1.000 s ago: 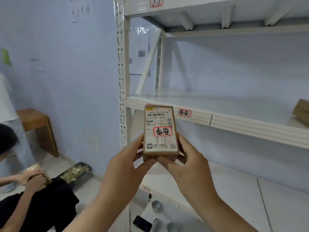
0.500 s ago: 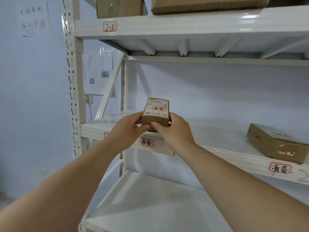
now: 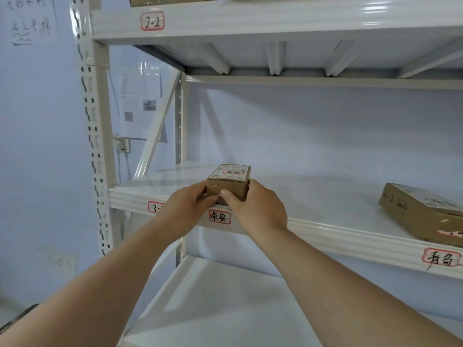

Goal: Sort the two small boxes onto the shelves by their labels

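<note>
A small brown cardboard box (image 3: 228, 182) with a white shipping label and red-outlined writing on top sits at the front edge of the middle white shelf (image 3: 313, 201). My left hand (image 3: 190, 206) grips its left side and my right hand (image 3: 255, 209) its right side, thumbs on the near face. Directly below it, on the shelf lip, is a red-bordered tag (image 3: 220, 217) with matching handwriting. A second, larger brown box (image 3: 423, 211) lies flat at the right of the same shelf, above another red-bordered tag (image 3: 441, 257).
A white upright post (image 3: 94, 136) with slots stands at the left. The shelf above carries a "2-2" tag (image 3: 152, 21) and boxes on top. A lower white shelf (image 3: 225, 304) lies under my arms. Papers hang on the blue wall.
My view rose from the floor area to the middle shelf. Both hands carried the small box forward from in front of the shelf edge down onto the shelf, above its matching tag.
</note>
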`<state>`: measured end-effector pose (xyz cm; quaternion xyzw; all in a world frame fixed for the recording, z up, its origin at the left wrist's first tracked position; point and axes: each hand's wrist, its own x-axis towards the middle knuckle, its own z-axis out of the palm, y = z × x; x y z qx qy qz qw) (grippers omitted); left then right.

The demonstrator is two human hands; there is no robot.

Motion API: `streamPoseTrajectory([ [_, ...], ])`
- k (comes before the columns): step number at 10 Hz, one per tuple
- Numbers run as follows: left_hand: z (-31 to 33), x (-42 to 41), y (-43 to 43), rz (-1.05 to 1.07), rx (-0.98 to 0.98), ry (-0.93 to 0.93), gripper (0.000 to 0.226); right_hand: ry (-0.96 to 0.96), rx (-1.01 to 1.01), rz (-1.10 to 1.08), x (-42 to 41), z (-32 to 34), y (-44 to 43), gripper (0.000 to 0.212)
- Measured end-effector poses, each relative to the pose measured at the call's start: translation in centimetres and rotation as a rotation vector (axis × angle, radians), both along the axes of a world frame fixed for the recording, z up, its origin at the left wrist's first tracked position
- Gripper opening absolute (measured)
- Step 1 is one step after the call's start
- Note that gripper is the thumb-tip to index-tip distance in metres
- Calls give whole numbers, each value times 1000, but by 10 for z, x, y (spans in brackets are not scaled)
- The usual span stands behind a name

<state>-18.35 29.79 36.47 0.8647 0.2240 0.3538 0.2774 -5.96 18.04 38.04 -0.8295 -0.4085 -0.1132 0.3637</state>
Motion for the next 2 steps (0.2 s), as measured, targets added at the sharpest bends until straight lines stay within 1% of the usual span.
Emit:
streamPoseTrajectory([
  [1, 1, -2, -1, 2, 10, 24, 23, -5, -8, -15, -3, 0, -1, 57],
  [2, 4, -5, -3, 28, 7, -10, 29, -27, -11, -23, -5, 0, -2, 56],
])
